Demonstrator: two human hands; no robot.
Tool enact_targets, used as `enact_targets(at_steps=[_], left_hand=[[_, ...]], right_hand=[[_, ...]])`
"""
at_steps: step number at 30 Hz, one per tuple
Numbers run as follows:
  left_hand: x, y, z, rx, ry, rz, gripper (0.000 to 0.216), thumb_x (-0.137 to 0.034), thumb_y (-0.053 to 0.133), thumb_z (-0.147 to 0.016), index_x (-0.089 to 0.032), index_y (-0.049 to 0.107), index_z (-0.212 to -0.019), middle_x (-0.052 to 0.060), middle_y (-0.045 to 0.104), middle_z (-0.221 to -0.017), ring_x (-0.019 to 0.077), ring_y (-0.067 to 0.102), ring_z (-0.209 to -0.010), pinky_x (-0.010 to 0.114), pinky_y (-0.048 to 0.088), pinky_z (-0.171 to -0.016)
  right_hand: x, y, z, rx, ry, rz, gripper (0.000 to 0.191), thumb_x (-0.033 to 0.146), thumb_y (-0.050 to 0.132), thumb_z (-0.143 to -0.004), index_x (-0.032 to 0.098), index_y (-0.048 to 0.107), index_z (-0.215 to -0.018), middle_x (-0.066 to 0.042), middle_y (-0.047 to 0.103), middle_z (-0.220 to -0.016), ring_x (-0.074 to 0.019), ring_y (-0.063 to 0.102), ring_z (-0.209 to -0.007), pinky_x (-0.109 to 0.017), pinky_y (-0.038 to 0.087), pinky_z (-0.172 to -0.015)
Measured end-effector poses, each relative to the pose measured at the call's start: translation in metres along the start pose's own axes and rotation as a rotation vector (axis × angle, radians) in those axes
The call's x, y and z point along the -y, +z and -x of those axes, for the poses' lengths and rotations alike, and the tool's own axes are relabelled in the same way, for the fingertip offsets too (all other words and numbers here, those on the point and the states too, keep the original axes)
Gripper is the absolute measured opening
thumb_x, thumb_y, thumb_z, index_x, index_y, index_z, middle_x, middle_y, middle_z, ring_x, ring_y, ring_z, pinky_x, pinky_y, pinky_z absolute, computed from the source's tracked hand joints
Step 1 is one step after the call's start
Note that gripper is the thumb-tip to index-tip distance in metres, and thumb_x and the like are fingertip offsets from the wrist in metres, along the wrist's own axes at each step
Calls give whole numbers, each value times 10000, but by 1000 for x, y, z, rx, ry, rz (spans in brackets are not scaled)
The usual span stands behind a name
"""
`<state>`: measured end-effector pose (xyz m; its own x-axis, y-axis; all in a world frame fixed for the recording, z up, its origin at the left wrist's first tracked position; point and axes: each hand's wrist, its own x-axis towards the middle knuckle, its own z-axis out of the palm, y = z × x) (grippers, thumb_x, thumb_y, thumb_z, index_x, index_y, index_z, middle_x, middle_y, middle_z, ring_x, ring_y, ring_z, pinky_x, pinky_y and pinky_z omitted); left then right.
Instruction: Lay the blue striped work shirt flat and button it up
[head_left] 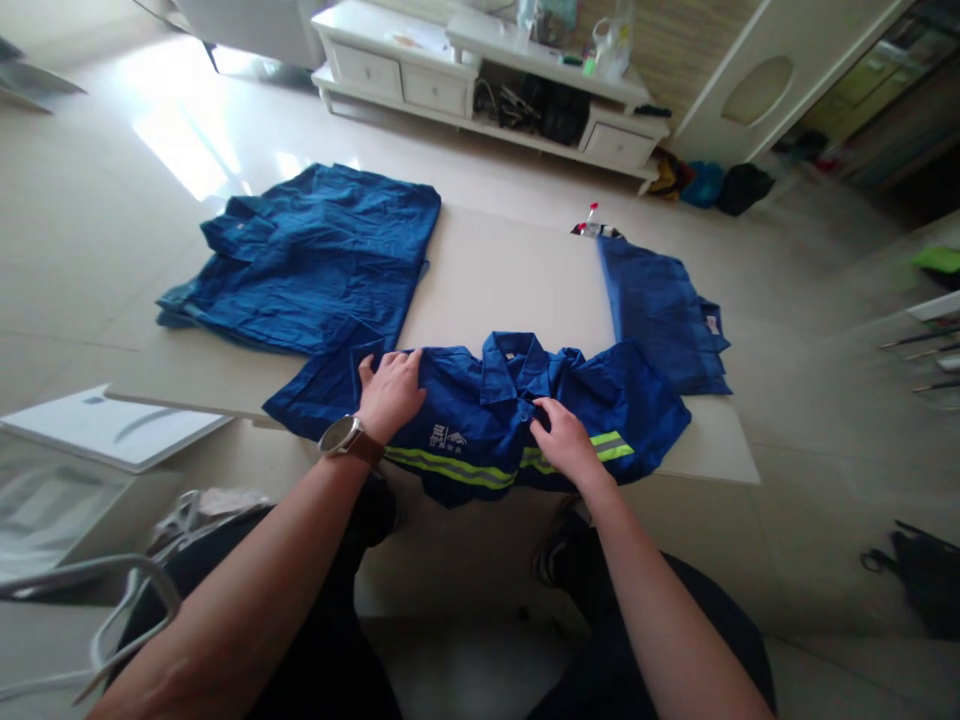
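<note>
At left of centre in the frame, a pile of blue garments point(322, 250) lies on the tabletop point(517, 260), its lower layers mostly hidden. Just below, the left hand point(392, 395), a watch point(340, 434) on its wrist, lies palm down, fingers spread, on the shoulder of a blue shirt point(450, 385). The shirt lies at centre frame, its bottom drooping past the tabletop's near edge, its underside out of sight. Pale tabletop shows beyond its collar. The right hand point(559, 430) pinches the shirt's front below the collar, palm hidden. At right, folded garments point(656, 310) partly overhang the tabletop's edge; a red-capped bottle point(592, 220) behind is partly hidden.
</note>
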<state>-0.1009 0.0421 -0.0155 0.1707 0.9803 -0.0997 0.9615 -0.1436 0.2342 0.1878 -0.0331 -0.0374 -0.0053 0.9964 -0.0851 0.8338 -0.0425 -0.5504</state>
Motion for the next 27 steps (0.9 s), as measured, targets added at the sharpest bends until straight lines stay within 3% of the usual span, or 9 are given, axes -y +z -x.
enact_targets(at_steps=[4, 6, 10, 12, 14, 19, 23, 27], left_hand=[[22, -9, -3, -99, -102, -101, 795, -325, 585, -849, -98, 358, -1576, 258, 499, -1520, 422, 375, -1477, 653, 158, -1240], [34, -16, -7, -75, -159, -110, 768, -361, 604, -830, -103, 426, -1532, 261, 562, -1459, 443, 432, -1435, 655, 229, -1208], [53, -24, -20, 215, -101, 95, 475, -400, 586, -825, -147, 696, -1212, 154, 762, -1088, 342, 701, -1060, 415, 509, -977], [53, -26, -23, 229, -16, 160, 372, -414, 550, -849, -196, 746, -1077, 103, 780, -1017, 294, 721, -971, 337, 528, -865], [47, -28, -22, 160, 30, 151, 354, -426, 512, -879, -227, 755, -1042, 87, 784, -1012, 283, 723, -967, 319, 519, -824], [26, -40, -13, 46, -28, 160, 430, -412, 494, -896, -255, 717, -1228, 103, 782, -1072, 310, 726, -1006, 347, 520, -812], [28, -45, -11, 44, -7, 172, 553, -353, 492, -891, -307, 617, -1428, 79, 767, -1207, 321, 715, -1092, 374, 530, -886], [50, -45, -14, 54, -43, 127, 562, -359, 462, -910, -273, 624, -1442, 86, 720, -1332, 347, 665, -1225, 406, 511, -991]], right_hand=[[0, -4, 2, 62, 25, 3, 382, 307, 529, -944, 201, 626, -1298, -122, 672, -1361, -287, 636, -1252, -437, 491, -1082], [0, -6, 4, 78, 37, 2, 406, 313, 532, -948, 201, 607, -1331, -123, 655, -1393, -288, 625, -1279, -440, 486, -1096], [1, -8, 7, 133, 41, 16, 449, 304, 520, -956, 223, 561, -1395, -108, 636, -1433, -302, 628, -1285, -456, 490, -1096], [2, -10, 7, 167, 19, 26, 474, 277, 502, -955, 238, 538, -1426, -96, 631, -1443, -300, 634, -1283, -454, 492, -1095], [2, -11, 8, 187, -15, 33, 522, 251, 493, -948, 240, 499, -1470, -94, 612, -1471, -293, 623, -1304, -445, 482, -1111], [3, -12, 12, 195, -77, 26, 636, 288, 520, -959, 270, 357, -1573, -85, 516, -1568, -290, 579, -1358, -457, 448, -1143], [-1, -14, 9, 158, -54, -10, 537, 414, 489, -1009, 323, 408, -1532, -57, 566, -1510, -262, 626, -1271, -425, 494, -1067], [-30, -39, -3, -124, 30, 113, 391, 405, 443, -1018, 234, 600, -1332, -92, 681, -1289, -267, 631, -1169, -407, 493, -1024]])
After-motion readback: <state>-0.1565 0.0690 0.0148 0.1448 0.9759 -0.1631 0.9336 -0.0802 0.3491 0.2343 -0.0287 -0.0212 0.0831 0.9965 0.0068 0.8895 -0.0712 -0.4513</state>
